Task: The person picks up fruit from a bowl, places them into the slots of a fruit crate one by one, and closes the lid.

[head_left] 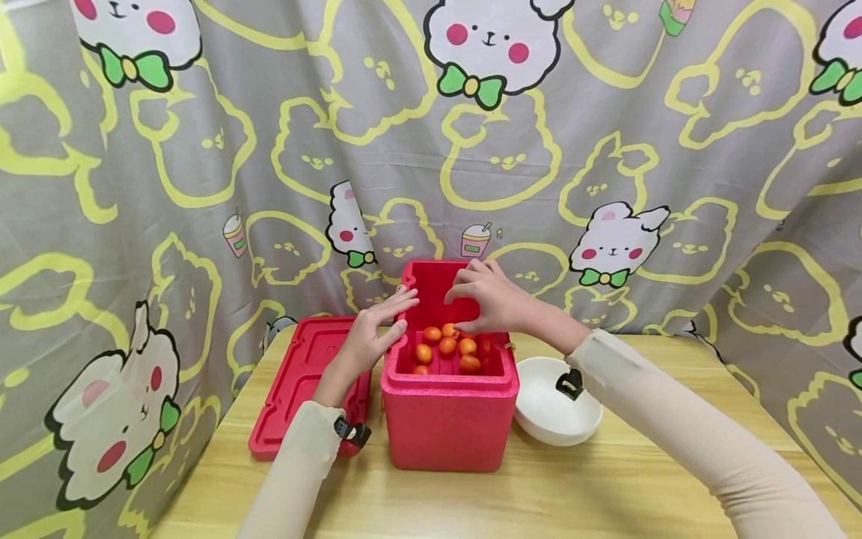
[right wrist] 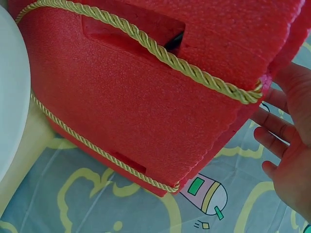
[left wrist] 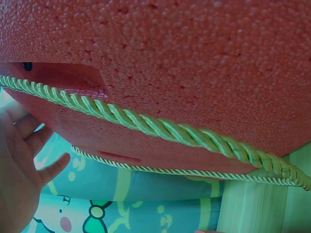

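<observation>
Left hand [head_left: 369, 335] flat, fingers straight, on box [head_left: 447, 415] rim. Right hand [head_left: 488, 299] over oranges [head_left: 447, 346], fingertips hidden; grasp unclear. Bowl [head_left: 548, 415] part-covered by sleeve.

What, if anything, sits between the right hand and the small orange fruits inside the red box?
Nothing visible. The right hand hangs over the open red box, its fingers right at the fruits; the lid lies off to the side.

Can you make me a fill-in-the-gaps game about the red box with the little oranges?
1. The small orange fruits lie inside the red foam ____.
2. The red lid lies on the table on the box's ____ side.
3. The white bowl beside the box holds ____.
4. A twisted ____ runs around the outside of the box.

Missing words: box; left; nothing; cord
</observation>
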`<state>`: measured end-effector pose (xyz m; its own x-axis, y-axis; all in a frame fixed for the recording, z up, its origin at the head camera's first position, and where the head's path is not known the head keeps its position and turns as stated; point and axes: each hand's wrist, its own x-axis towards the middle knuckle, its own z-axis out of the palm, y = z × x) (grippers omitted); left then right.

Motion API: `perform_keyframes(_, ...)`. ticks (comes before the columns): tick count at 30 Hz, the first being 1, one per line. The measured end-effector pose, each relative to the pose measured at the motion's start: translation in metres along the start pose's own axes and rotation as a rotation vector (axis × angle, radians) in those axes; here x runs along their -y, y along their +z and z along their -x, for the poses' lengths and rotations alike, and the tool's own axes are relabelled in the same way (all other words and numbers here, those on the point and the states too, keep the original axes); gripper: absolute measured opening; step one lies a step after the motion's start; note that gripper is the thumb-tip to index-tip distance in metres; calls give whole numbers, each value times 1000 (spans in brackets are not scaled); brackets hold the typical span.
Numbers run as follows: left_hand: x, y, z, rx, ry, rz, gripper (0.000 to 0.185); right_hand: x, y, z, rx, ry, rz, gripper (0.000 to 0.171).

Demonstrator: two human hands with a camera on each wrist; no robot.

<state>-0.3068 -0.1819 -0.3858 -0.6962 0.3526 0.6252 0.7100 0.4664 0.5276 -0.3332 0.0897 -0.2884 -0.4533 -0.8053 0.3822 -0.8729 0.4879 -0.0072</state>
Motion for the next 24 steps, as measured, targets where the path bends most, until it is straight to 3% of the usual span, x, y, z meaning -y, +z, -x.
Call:
perform_keyframes(14,-1,-4,0,29,11,40,47,4,-4,5,-63,23,-25,38)
perform_keyframes(24,-4,-9,-1,70,-41,27,50,21,-19,18,-230,62,-140,46)
